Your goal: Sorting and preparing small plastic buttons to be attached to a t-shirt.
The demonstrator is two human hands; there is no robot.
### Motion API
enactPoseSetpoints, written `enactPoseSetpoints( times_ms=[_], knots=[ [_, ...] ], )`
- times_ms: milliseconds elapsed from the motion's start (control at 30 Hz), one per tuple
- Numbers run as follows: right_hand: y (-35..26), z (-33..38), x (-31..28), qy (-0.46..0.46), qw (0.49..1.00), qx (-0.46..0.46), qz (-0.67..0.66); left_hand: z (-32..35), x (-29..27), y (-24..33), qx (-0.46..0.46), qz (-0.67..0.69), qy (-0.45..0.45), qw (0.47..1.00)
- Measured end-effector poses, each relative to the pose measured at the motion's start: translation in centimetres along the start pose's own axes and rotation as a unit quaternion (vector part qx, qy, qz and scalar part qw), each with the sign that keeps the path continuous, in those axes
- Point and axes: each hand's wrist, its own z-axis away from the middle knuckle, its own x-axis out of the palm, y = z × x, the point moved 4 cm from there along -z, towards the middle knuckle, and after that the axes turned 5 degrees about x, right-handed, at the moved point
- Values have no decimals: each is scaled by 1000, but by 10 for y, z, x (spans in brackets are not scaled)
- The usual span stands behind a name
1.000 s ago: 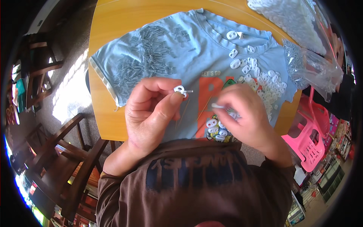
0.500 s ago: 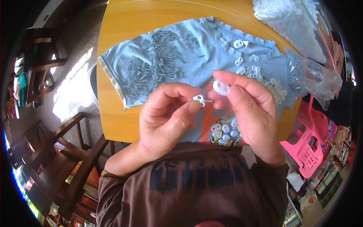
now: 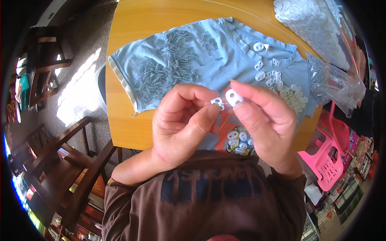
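Observation:
My left hand [image 3: 175, 128] pinches a small white cord lock plunger [image 3: 217, 103] with a hole in it between thumb and forefinger. From its right side a thin metal spring [image 3: 225, 104] points at the other part. In my right hand [image 3: 269, 124], thumb and fingers grip a white oval cord lock shell [image 3: 232, 97], close against the spring's tip. Both hands are above a light blue T-shirt [image 3: 225, 52] spread on the table. Loose springs [image 3: 173, 64] are heaped on its left, small white plastic pieces [image 3: 293, 96] on its right. White cord locks [image 3: 240, 139] lie in a group near my body.
The wooden table [image 3: 136, 20] carries a clear bag of white parts [image 3: 309, 28] at the far right and a bag of springs [image 3: 316, 74] beside it. A pink plastic chair [image 3: 327, 160] stands right of the table, dark wooden chairs [image 3: 60, 160] to the left.
The shell in my right hand has come left toward the plunger, and the gap between them has narrowed to the spring. The whole view has shifted slightly.

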Motion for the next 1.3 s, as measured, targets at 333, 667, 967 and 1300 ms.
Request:
enactPoseSetpoints(
  times_ms=[333, 667, 967, 1300],
  knots=[
    [-9, 0, 5, 18, 965, -192, 175, 3, 9, -4, 25, 18, 15, 999],
    [-5, 0, 2, 17, 961, -200, 192, 7, 9, -5, 27, 36, -63, 997],
    [-8, -3, 3, -54, 965, -192, 172, 8, 8, -7, 39, 44, -74, 995],
    [-5, -2, 1, -38, 968, -195, 155, 8, 10, -5, 14, 30, -42, 999]
  ],
)
